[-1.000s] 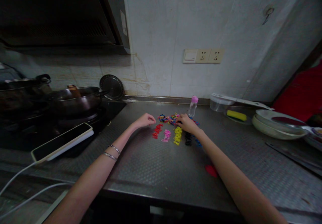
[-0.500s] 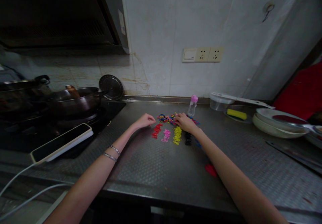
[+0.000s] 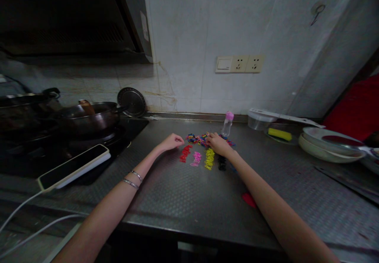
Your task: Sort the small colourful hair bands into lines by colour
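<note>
My left hand [image 3: 172, 141] hovers by the upper end of a row of red bands [image 3: 185, 153], its fingers curled together; anything between them is too small to make out. A mixed heap of small coloured elastic bands [image 3: 194, 138] stretches along the back of the rows. My right hand [image 3: 218, 143] is over this heap, fingers bent down into it and fingertips partly hidden. In front lie separate rows of pink bands [image 3: 196, 159], yellow bands [image 3: 209, 159] and black bands [image 3: 222, 163]. Blue bands beside the black row are mostly covered by my right forearm.
A clear bottle with a pink cap [image 3: 227, 124] stands behind my right hand. A red item [image 3: 248, 200] lies beside my right forearm. Left are a phone-like device [image 3: 74, 167] with a cable and a pan [image 3: 89, 117]; right, a yellow sponge [image 3: 280, 134] and stacked bowls [image 3: 328, 148].
The view has shifted very slightly. Both hands keep nearly the same places, and the right fingers stay at the mixed heap. The coloured rows look unchanged.
</note>
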Action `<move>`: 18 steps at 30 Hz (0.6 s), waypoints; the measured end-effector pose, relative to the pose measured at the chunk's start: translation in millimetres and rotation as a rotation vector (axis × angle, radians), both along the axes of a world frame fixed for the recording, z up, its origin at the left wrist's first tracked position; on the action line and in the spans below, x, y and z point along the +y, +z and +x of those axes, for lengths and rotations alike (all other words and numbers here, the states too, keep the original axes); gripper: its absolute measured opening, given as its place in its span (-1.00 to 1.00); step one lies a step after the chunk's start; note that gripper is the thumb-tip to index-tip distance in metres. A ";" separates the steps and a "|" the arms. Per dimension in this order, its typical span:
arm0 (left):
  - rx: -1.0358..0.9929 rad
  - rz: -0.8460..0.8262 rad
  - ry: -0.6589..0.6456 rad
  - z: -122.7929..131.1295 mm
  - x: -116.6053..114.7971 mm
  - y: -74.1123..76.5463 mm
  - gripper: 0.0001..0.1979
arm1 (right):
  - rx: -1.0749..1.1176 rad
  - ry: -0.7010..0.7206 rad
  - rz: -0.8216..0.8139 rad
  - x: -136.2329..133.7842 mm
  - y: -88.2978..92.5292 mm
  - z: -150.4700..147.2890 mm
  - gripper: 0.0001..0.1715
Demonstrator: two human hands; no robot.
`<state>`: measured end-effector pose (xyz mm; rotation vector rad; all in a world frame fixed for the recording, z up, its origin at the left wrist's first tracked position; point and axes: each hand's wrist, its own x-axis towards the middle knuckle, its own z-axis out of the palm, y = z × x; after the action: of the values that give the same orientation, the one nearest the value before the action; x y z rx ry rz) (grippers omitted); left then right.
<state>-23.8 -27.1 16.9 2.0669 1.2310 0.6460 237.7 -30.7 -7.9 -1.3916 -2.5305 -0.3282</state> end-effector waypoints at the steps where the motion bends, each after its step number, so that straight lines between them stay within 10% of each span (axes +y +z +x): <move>1: 0.006 -0.001 0.004 0.0 0.4 -0.4 -0.73 | -0.002 -0.006 0.002 0.1 -0.6 -0.5 -0.76; 18: 0.015 0.031 0.007 -1.5 5.7 -5.3 -0.68 | 0.380 -0.039 -0.126 -4.0 17.3 -19.4 -0.82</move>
<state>-25.3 -21.5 11.6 2.0969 1.2447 0.6583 218.3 -34.7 9.4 -1.3940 -2.2449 0.0864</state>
